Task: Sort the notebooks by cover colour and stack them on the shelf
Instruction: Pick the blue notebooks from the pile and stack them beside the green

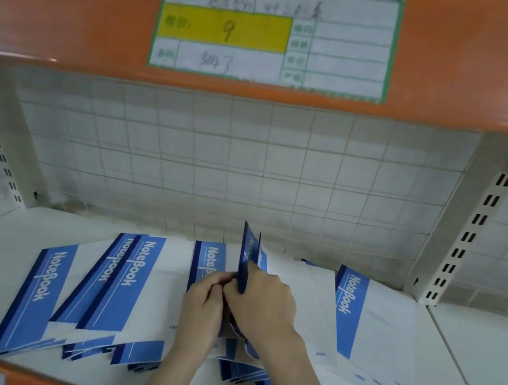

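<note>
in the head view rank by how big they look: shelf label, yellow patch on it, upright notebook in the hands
1. shelf label
2. yellow patch
3. upright notebook, seen nearly edge-on and partly hidden by the left hand and right hand, so it looks smallest

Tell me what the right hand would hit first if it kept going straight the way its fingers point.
The right hand points left, so it would likely meet the left hand at once; they already look to touch around the upright notebook.
</note>
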